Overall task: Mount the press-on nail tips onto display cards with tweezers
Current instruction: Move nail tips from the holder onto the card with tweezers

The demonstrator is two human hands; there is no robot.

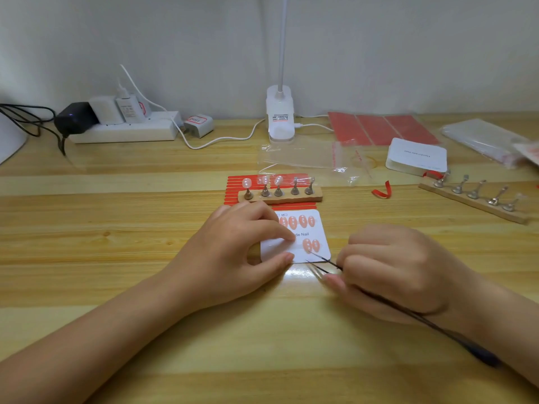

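The display card [322, 230] lies at frame centre on the tabletop [116, 258], peach nail tips [302, 221] stuck on it. The left hand [233, 252] hides its left part and presses it flat, grip clamping nothing. The right hand [393, 272] has its grip clamped on black tweezers [437, 328], points apart beside the lower tips. Just above stand a wooden nail stand [280, 197], clear bags [306, 158] and a lamp base [280, 118].

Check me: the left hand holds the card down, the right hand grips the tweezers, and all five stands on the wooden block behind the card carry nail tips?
Not all five. The head view shows only three stands on the wooden block carrying nail tips; the two rightmost are bare. The left hand does hold the card down, and the right hand grips the tweezers.
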